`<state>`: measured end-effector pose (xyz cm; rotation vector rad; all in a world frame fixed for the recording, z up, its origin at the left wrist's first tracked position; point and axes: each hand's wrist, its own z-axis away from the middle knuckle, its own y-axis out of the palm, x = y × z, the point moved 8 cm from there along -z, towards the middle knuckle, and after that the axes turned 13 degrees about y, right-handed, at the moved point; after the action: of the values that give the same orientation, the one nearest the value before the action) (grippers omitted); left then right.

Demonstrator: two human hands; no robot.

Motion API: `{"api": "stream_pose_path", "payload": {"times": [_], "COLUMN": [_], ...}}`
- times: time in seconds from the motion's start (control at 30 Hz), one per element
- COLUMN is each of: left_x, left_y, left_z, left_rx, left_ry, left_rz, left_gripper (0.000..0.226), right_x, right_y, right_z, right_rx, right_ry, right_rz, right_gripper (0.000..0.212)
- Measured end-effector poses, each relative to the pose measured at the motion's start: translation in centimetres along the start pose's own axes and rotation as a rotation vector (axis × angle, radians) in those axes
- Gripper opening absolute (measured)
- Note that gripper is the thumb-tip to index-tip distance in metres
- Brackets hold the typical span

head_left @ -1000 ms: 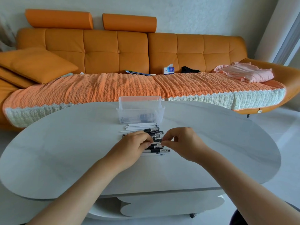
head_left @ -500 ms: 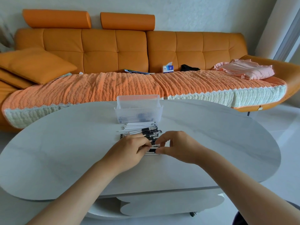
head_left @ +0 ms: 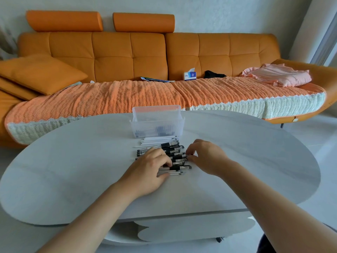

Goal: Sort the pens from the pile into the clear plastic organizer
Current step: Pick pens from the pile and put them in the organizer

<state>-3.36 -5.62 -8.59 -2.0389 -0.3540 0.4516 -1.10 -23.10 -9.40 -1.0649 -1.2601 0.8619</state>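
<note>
A pile of pens (head_left: 166, 147), black-capped and white ones lying crosswise, sits mid-table on the white oval table (head_left: 73, 170). Just behind the pile stands the clear plastic organizer (head_left: 157, 123), with a few pens lying in its bottom. My left hand (head_left: 147, 169) lies over the left part of the pile, fingers curled onto the pens. My right hand (head_left: 206, 156) is at the pile's right side and pinches the capped end of a black pen (head_left: 179, 157) between thumb and fingers. Pens under my left hand are hidden.
An orange sofa (head_left: 127, 57) with a woven throw runs behind the table. On it lie a tissue box (head_left: 189, 74), pink folded clothes (head_left: 279, 75) and cushions (head_left: 40, 73). A lower shelf shows under the table's front edge.
Both hands have shifted slightly farther up the pile. My right hand has moved from the nearest pens to a black pen higher in the stack.
</note>
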Motion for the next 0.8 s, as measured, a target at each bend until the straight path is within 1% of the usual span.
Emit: {"api": "stream_pose_path", "payload": {"times": [0.13,0.37,0.43,0.5,0.57,0.63,0.67,0.73,0.8], "left_x": [0.5,0.4,0.0,-0.5,-0.6,-0.3,0.0,0.5,0.9], "left_y": [0.0,-0.1,-1.1,-2.7,-3.8,-3.8,-3.4,-2.8,-2.6], "left_z": [0.0,-0.3,-0.7,-1.2,-1.6,-2.0,-2.1,-2.1,-2.2], "left_rx": [0.003,-0.017,-0.099,-0.231,-0.288,-0.226,-0.184,-0.127,-0.113], "left_ry": [-0.012,0.001,0.029,0.053,0.042,0.028,0.022,-0.026,-0.078], "left_rz": [-0.043,-0.075,-0.101,-0.154,-0.206,-0.256,-0.257,-0.194,-0.141], "left_gripper": [0.028,0.04,0.037,0.032,0.033,0.035,0.033,0.021,0.015], "right_x": [-0.1,-0.4,-0.2,0.4,1.1,1.7,1.8,2.0,2.4], "right_y": [-0.6,-2.4,-2.6,-2.7,-2.8,-2.8,-2.7,-2.5,-2.3], "right_z": [0.0,0.0,0.2,0.5,0.7,0.9,0.9,0.9,1.3], "right_rx": [-0.004,-0.053,-0.065,-0.076,-0.092,-0.098,-0.098,-0.099,-0.111], "right_ry": [0.01,0.014,0.003,-0.026,-0.066,-0.095,-0.1,-0.104,-0.14], "right_rz": [-0.04,-0.186,-0.199,-0.182,-0.188,-0.234,-0.253,-0.25,-0.201], "right_gripper": [0.013,0.01,0.01,0.011,0.011,0.008,0.008,0.009,0.013]}}
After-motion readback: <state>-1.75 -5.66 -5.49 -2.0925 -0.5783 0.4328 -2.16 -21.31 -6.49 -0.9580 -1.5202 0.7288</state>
